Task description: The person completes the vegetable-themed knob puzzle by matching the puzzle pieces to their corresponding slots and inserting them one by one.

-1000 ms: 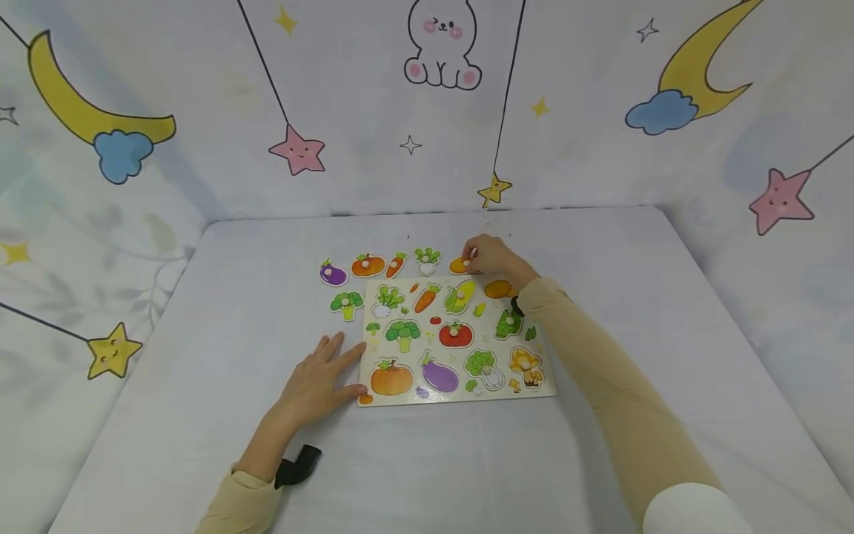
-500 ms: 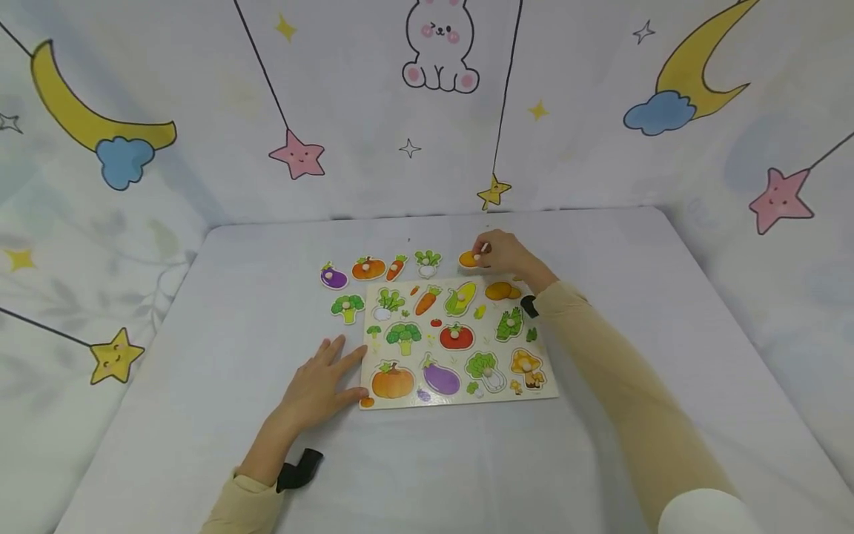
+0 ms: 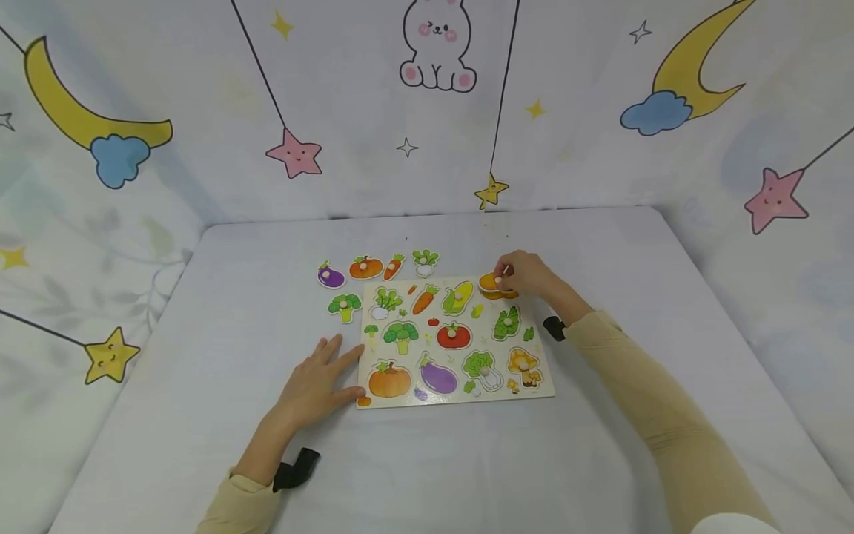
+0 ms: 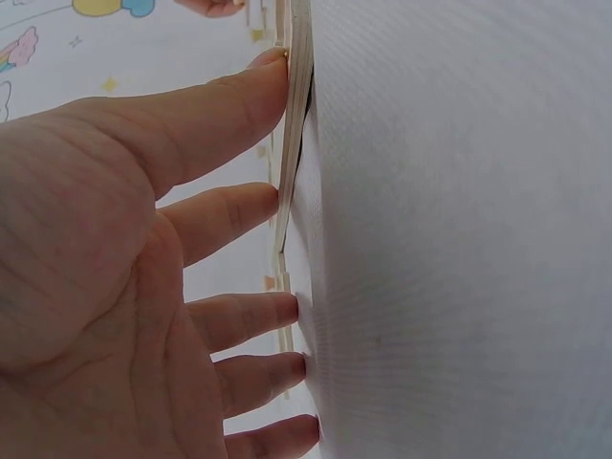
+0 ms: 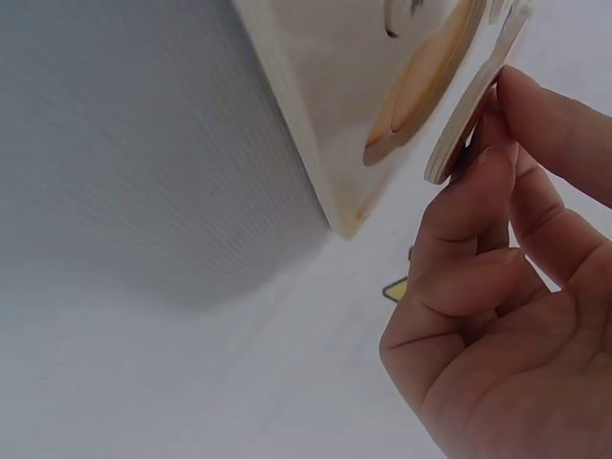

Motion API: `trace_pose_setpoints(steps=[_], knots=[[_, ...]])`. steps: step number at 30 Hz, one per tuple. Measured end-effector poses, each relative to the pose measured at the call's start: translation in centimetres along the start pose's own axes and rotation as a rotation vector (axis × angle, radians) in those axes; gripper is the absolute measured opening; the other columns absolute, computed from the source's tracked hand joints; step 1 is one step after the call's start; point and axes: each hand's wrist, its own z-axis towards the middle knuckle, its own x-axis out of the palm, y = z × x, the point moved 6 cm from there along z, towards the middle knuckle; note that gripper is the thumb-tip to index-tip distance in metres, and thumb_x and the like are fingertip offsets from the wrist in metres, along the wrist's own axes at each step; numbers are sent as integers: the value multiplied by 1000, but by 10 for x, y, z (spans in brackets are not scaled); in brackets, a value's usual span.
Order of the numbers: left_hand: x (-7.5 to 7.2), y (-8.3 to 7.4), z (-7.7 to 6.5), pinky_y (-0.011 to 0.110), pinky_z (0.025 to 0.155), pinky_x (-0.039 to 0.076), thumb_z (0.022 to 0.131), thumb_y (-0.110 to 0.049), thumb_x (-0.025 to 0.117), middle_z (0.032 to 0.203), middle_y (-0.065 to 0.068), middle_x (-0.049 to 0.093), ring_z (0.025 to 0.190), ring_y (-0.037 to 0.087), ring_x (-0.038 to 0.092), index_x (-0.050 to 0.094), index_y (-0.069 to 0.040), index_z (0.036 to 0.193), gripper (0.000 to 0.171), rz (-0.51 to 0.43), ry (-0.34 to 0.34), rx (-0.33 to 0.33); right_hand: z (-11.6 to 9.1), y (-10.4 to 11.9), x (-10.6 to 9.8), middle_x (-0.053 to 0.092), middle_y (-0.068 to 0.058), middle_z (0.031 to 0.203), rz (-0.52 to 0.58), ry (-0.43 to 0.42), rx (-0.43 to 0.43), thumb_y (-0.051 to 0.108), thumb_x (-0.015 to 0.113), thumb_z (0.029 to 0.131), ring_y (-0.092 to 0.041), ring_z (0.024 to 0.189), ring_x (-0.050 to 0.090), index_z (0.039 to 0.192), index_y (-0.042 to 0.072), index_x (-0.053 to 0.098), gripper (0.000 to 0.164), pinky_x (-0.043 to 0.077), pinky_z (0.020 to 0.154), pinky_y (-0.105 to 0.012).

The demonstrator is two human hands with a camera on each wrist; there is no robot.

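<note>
My right grip (image 3: 529,273) pinches potato piece (image 3: 489,282) over puzzle board (image 3: 485,322), far right; left grip (image 3: 313,386), spread, touches board's left edge

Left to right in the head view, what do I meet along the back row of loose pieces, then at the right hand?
Eggplant piece, pumpkin piece, carrot piece, turnip piece, orange-brown piece, right hand.

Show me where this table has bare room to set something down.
Bare table lies before the puzzle board, between the sleeves; left of the left hand; and right of the right sleeve. Crowded: the board's far-left corner, with eggplant, pumpkin, carrot, turnip and broccoli pieces near it, and its far-right corner, where the right hand holds a potato piece.
</note>
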Motion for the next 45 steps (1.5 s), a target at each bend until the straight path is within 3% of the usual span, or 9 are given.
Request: trace_pose_setpoints(steps=[16,29,45], knots=[[0,-1,-1,71,106,31,85,-40,73,156,25,30,145,50,22,48,-15,146,70,-1,6,-10,-9,-4,7,59,-8,84,-1,11,-17,5,66,88,-21,77,52,96,3,64,9,41,65,-28],[-1,-2,-2,71,105,32,84,-40,74,155,25,31,144,50,23,49,-16,145,70,8,0,-1,-5,-7,11,62,-11,92,-28,19,-23,7,66,89,-22,81,53,98,4,64,9,42,67,-28],[-1,-2,-1,71,103,34,84,-39,75,154,27,32,143,51,24,49,-14,144,71,9,-20,20,-7,-7,13,58,-8,82,-27,19,-67,8,66,90,-21,76,51,102,5,61,13,40,65,-28]])
